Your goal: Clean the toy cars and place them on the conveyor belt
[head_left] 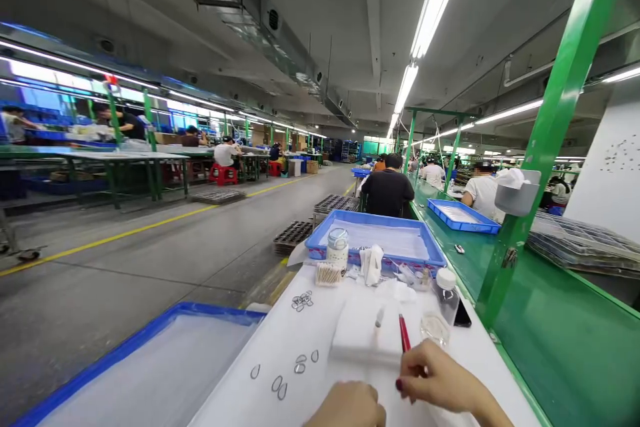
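My left hand (347, 405) is at the bottom edge, curled with its knuckles up; its fingertips are hidden, and I cannot make out what they hold. To its right, my right hand (437, 377) is closed, thumb and fingers drawn together. A red pen-like stick (404, 332) runs up to its knuckles; whether the fingers grip it is hidden. Beyond the hands lies a folded white cloth (357, 327) with a small grey-tipped piece (379, 317) on it. Several drop-shaped outlined pieces (300, 368) lie to the left, with a small pile (302, 301) of similar pieces farther back.
Along the back stand a blue tray (375, 237), a jar (337, 250), cotton swabs (329, 274) and crumpled tissue (371, 264). A clear bottle (447, 297) and a small glass dish (434, 330) stand right, near a green post (540, 140). Another blue tray (165, 360) is at left.
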`<action>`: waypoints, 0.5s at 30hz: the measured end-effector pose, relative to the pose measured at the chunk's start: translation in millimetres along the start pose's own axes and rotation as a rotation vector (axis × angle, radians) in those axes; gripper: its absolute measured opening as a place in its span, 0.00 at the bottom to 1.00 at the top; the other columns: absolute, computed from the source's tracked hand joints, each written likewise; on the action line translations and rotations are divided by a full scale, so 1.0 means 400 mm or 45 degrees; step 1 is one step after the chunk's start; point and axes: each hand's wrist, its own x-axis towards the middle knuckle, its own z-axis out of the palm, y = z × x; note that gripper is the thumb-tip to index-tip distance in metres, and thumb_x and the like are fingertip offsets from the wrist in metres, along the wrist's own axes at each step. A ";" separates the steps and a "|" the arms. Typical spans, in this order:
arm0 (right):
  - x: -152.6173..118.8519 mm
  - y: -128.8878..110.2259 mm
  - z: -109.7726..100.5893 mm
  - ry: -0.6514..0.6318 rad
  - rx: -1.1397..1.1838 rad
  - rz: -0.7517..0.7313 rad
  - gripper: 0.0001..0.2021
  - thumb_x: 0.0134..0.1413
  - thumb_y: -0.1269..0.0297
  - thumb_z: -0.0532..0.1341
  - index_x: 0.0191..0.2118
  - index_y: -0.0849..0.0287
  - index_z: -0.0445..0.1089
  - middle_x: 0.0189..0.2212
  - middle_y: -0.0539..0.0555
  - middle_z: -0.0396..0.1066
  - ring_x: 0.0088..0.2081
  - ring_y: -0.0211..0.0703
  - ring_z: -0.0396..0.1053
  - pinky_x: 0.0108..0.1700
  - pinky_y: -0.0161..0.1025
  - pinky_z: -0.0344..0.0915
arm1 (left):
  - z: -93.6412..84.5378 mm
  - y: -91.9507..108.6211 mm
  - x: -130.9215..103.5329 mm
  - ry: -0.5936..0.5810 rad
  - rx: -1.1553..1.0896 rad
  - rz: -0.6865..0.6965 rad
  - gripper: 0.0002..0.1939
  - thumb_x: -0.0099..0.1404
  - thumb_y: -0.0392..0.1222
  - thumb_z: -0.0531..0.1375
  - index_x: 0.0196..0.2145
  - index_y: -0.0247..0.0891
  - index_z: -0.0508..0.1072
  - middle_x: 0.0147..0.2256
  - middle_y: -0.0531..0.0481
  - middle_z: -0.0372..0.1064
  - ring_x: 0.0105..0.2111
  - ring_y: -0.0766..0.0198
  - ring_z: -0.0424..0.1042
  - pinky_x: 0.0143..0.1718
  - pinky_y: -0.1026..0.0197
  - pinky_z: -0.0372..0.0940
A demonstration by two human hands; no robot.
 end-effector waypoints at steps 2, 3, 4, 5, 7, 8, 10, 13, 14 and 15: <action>0.030 0.010 0.004 -0.434 0.251 0.058 0.08 0.47 0.63 0.65 0.26 0.63 0.73 0.22 0.49 0.69 0.23 0.33 0.66 0.27 0.29 0.61 | -0.056 0.013 0.014 -0.040 -0.082 0.063 0.10 0.53 0.49 0.66 0.34 0.47 0.82 0.26 0.52 0.74 0.24 0.60 0.69 0.25 0.62 0.56; 0.039 0.025 0.008 -0.552 0.351 0.070 0.09 0.46 0.61 0.66 0.26 0.63 0.73 0.22 0.48 0.69 0.22 0.32 0.65 0.26 0.28 0.61 | -0.076 0.018 0.022 -0.074 -0.152 0.106 0.11 0.52 0.50 0.67 0.33 0.46 0.82 0.24 0.53 0.72 0.23 0.62 0.67 0.24 0.63 0.55; 0.043 0.043 0.013 -0.596 0.411 0.071 0.10 0.45 0.60 0.67 0.26 0.64 0.73 0.22 0.48 0.69 0.22 0.31 0.65 0.26 0.28 0.62 | -0.089 0.021 0.029 -0.122 -0.242 0.153 0.12 0.52 0.51 0.67 0.33 0.46 0.82 0.23 0.54 0.71 0.22 0.64 0.65 0.23 0.64 0.53; 0.043 0.059 0.020 -0.583 0.439 0.078 0.11 0.46 0.59 0.66 0.26 0.64 0.73 0.22 0.48 0.69 0.22 0.31 0.65 0.27 0.27 0.62 | -0.097 0.022 0.034 -0.159 -0.345 0.188 0.11 0.51 0.50 0.68 0.32 0.45 0.82 0.22 0.56 0.69 0.21 0.66 0.63 0.22 0.65 0.52; 0.037 0.082 0.038 -0.528 0.440 0.134 0.11 0.47 0.59 0.66 0.27 0.64 0.74 0.21 0.48 0.69 0.23 0.31 0.65 0.27 0.27 0.63 | -0.097 0.021 0.036 -0.175 -0.560 0.221 0.09 0.51 0.47 0.68 0.29 0.42 0.81 0.20 0.57 0.66 0.22 0.69 0.61 0.22 0.67 0.51; 0.033 0.085 0.049 -0.512 0.414 0.170 0.11 0.48 0.59 0.66 0.28 0.64 0.75 0.21 0.48 0.69 0.23 0.31 0.66 0.28 0.28 0.63 | -0.093 0.020 0.033 -0.160 -0.649 0.218 0.08 0.51 0.46 0.67 0.29 0.40 0.81 0.20 0.57 0.65 0.22 0.69 0.61 0.22 0.67 0.52; 0.026 0.074 0.068 -0.451 0.287 0.217 0.09 0.49 0.62 0.64 0.29 0.63 0.77 0.21 0.47 0.70 0.24 0.32 0.66 0.28 0.28 0.62 | -0.083 0.018 0.020 -0.124 -0.745 0.215 0.07 0.53 0.43 0.66 0.29 0.38 0.80 0.20 0.57 0.64 0.23 0.70 0.62 0.23 0.68 0.52; 0.020 0.038 0.085 -0.317 -0.065 0.205 0.07 0.50 0.64 0.64 0.28 0.59 0.78 0.19 0.45 0.68 0.22 0.31 0.60 0.25 0.30 0.54 | -0.082 0.021 0.002 -0.140 -0.701 0.229 0.05 0.54 0.39 0.65 0.30 0.37 0.79 0.21 0.57 0.64 0.23 0.69 0.63 0.23 0.68 0.53; 0.018 0.027 0.087 -0.289 -0.166 0.196 0.07 0.50 0.63 0.64 0.28 0.58 0.78 0.18 0.44 0.66 0.21 0.31 0.58 0.25 0.32 0.51 | -0.086 0.022 -0.002 -0.140 -0.662 0.230 0.04 0.54 0.38 0.65 0.29 0.37 0.78 0.22 0.57 0.64 0.24 0.69 0.63 0.24 0.68 0.53; 0.017 0.019 0.087 -0.280 -0.235 0.190 0.07 0.50 0.63 0.64 0.27 0.57 0.78 0.18 0.44 0.65 0.21 0.31 0.56 0.25 0.33 0.49 | -0.090 0.023 -0.004 -0.140 -0.623 0.232 0.03 0.55 0.38 0.65 0.29 0.37 0.77 0.23 0.56 0.65 0.24 0.69 0.63 0.25 0.68 0.54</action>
